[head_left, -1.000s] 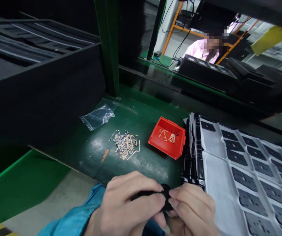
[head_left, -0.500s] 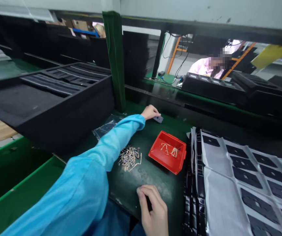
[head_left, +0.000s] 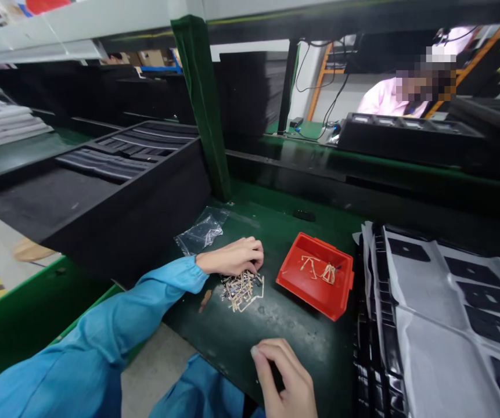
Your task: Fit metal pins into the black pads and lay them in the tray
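Observation:
My left hand hangs curled over the top edge of a pile of tan and silvery strip scraps, its fingertips at the pile. My right hand rests near the bench's front edge, fingers curled around a dark patch that I cannot identify. Both are on a dark green bench. A small black piece lies far off at the back. A red plastic tray holding a few tan strips stands right of the pile, and a tan scrap lies left of it.
A clear plastic bag lies behind my left hand. White sheets with black cut-outs fill the right side. A black foam crate stands at left by a green post. Beyond, a person in pink sits behind black trays.
My left hand has come back from the far end of the bench to the scrap pile, and the black piece now lies alone there. My right hand has barely moved.

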Action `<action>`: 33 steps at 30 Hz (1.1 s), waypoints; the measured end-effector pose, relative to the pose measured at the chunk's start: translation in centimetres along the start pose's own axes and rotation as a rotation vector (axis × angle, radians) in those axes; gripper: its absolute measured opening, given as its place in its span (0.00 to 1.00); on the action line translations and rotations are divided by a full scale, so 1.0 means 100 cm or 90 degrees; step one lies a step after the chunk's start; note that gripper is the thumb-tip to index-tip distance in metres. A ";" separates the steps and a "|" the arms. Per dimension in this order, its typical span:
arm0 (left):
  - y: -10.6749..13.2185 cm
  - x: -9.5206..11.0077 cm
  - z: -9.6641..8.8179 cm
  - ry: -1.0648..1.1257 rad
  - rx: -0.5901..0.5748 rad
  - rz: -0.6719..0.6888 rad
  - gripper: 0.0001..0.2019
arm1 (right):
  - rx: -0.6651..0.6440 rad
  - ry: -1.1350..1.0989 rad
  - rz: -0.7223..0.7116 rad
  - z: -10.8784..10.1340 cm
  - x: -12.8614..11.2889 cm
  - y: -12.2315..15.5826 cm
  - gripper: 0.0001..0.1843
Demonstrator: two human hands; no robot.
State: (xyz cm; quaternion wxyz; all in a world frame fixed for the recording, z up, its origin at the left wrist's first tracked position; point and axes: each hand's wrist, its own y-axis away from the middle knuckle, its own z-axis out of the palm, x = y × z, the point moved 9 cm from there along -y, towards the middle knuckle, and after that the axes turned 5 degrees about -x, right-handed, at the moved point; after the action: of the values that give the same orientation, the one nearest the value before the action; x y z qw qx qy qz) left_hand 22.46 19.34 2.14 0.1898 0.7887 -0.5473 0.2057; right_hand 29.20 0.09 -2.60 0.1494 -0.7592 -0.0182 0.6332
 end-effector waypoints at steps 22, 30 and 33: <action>0.071 0.082 -0.010 -0.179 0.206 0.212 0.16 | 0.004 -0.552 0.456 0.027 0.012 -0.034 0.21; 0.074 0.087 -0.006 -0.257 0.223 0.229 0.14 | -0.019 -0.520 0.462 0.030 0.013 -0.035 0.22; 0.075 0.089 -0.007 -0.263 0.219 0.223 0.14 | -0.012 -0.507 0.447 0.028 0.012 -0.035 0.22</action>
State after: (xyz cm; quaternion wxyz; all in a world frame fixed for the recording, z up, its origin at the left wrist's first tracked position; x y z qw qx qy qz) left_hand 18.13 10.26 8.03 -0.0997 0.7284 -0.6586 0.1604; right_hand 27.31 4.31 -3.33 -0.0967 -0.4219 0.1762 0.8841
